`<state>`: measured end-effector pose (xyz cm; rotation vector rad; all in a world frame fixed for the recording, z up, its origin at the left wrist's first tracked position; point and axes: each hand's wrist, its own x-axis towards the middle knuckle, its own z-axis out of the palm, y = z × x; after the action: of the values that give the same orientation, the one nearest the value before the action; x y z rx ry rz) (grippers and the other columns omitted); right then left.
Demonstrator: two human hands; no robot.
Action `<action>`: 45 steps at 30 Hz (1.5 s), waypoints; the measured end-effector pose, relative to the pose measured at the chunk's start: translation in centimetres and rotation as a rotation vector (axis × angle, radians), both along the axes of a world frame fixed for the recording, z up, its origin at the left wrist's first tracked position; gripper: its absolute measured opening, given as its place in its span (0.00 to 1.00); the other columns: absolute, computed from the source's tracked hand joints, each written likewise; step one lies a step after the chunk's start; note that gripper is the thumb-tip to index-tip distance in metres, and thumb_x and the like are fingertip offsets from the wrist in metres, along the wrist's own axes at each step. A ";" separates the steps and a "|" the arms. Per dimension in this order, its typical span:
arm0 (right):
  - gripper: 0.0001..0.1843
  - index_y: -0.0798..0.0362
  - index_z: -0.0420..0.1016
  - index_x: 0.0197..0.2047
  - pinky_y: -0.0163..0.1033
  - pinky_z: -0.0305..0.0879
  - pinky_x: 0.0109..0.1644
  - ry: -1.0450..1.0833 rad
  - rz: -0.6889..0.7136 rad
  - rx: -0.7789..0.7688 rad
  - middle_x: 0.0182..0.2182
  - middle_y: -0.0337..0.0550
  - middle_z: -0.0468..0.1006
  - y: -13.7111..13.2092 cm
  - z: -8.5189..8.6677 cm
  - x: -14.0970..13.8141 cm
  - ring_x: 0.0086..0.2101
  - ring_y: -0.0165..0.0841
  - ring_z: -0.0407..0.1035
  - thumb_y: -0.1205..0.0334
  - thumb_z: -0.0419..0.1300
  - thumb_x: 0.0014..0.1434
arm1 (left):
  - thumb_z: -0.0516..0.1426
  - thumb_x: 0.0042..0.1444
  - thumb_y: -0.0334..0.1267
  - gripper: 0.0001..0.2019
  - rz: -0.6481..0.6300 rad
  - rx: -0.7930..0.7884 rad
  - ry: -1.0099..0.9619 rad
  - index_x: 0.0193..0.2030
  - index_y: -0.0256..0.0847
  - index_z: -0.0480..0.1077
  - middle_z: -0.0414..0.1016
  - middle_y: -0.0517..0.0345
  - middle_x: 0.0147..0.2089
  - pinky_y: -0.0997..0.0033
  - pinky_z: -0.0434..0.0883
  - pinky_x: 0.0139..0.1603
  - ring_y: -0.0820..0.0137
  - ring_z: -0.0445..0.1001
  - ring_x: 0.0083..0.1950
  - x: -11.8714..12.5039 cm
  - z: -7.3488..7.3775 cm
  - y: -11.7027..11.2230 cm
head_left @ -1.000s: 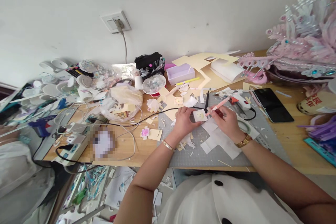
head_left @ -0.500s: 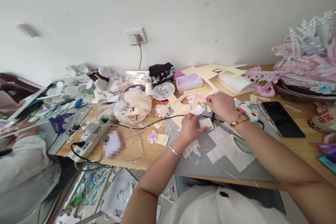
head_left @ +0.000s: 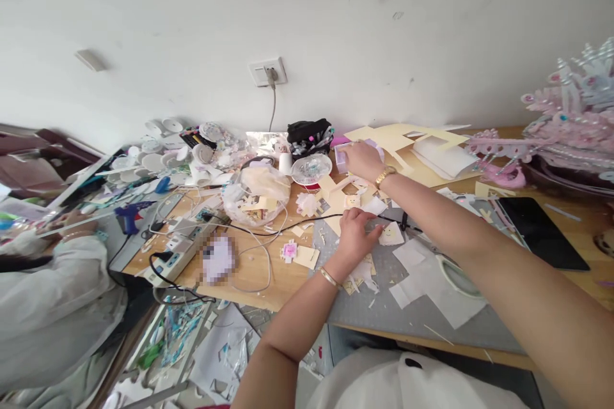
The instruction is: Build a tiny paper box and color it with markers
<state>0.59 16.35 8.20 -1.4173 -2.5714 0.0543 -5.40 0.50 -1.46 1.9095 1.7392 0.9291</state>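
Note:
My left hand (head_left: 357, 234) rests on the grey cutting mat (head_left: 412, 294), fingers curled and pinching the edge of a small white paper square with a drawn face (head_left: 391, 234). My right hand (head_left: 361, 159) is stretched far forward across the desk and lies over a lilac box (head_left: 341, 154) near the wall, fingers bent down onto it. What those fingers hold, if anything, is hidden. A black pen case (head_left: 309, 134) full of markers and a clear round dish (head_left: 311, 169) sit just left of that hand.
Cream paper offcuts (head_left: 407, 137), white paper pieces (head_left: 432, 281), a tape roll (head_left: 455, 271), a black phone (head_left: 544, 230), a pink beaded crown (head_left: 566, 121), a plastic bag (head_left: 259, 188), cables, a power strip (head_left: 175, 255). Another person's sleeve (head_left: 43, 307) is at left.
My right hand left the pink pen area and reached farther forward and left to the lilac box. My left hand stayed by the paper square. The view tilted up and rightward.

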 end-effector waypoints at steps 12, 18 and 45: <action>0.35 0.43 0.64 0.70 0.42 0.66 0.52 -0.048 0.007 -0.057 0.60 0.55 0.74 10.9 4.0 -3.7 0.55 0.46 0.70 0.69 0.56 0.60 | 0.66 0.55 0.39 0.09 0.043 0.024 -0.012 0.43 0.43 0.78 0.75 0.52 0.43 0.57 0.70 0.56 0.60 0.72 0.51 -0.3 -0.1 0.4; 0.25 0.53 0.78 0.59 0.36 0.65 0.51 0.041 0.072 -0.111 0.53 0.52 0.81 12.0 2.4 -3.7 0.51 0.40 0.74 0.71 0.59 0.58 | 0.64 0.58 0.40 0.08 0.045 0.017 0.000 0.43 0.43 0.78 0.75 0.51 0.43 0.55 0.70 0.55 0.60 0.72 0.51 -0.4 0.0 0.3; 0.30 0.51 0.71 0.30 0.37 0.71 0.23 1.270 -0.337 -0.508 0.21 0.38 0.74 -10.3 -0.9 16.7 0.20 0.29 0.68 0.33 0.72 0.41 | 0.56 0.66 0.46 0.20 0.002 0.144 0.202 0.61 0.41 0.66 0.77 0.47 0.48 0.55 0.65 0.54 0.57 0.72 0.51 -0.8 1.9 -0.8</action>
<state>17.25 6.01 7.29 -1.2548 -1.2835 1.1771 -6.18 -0.27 0.47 2.1596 1.8300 0.9122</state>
